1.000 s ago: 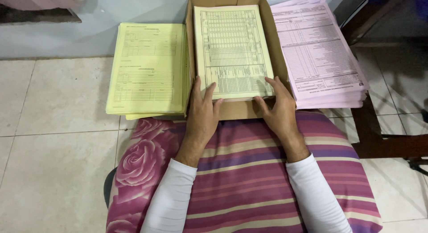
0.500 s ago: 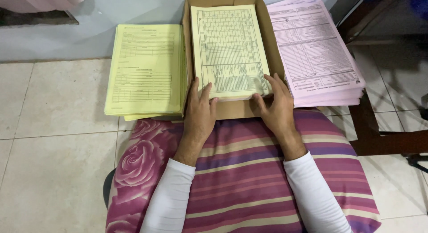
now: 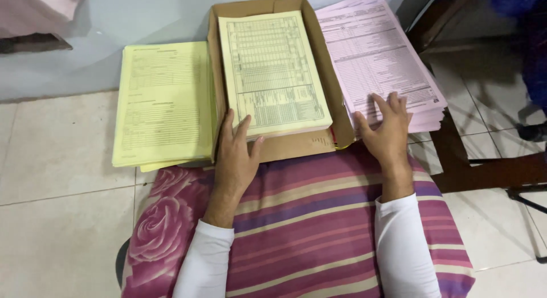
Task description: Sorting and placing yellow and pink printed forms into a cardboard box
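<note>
White floor tiles (image 3: 62,218) and a pale grey wall lie behind the work, and a striped cushion (image 3: 307,229) with roses is in front of the person.

From the grips outward: the left hand (image 3: 235,155) rests flat on the near left corner of the cream stack (image 3: 273,70), its fingers together and slightly curved over the paper edge; the grip closes on nothing. The right hand (image 3: 387,130) is open with the fingers spread, and its fingertips (image 3: 393,98) touch the near edge of the pink stack (image 3: 376,58); it also holds nothing.

The cream stack lies in a shallow brown box (image 3: 296,147), between the two other piles. The pink stack lies just beside the box on the right, on a dark wooden stand (image 3: 484,170). On the left, touching the box wall, lies a yellow stack (image 3: 165,104).

These sheets look thin and soft, so one sheet is light and bends easily, while a whole pile is probably heavy and can slide apart. A single sheet seems best taken at a near corner, with thumb under and fingers on top; a pile needs both hands at its sides.
</note>
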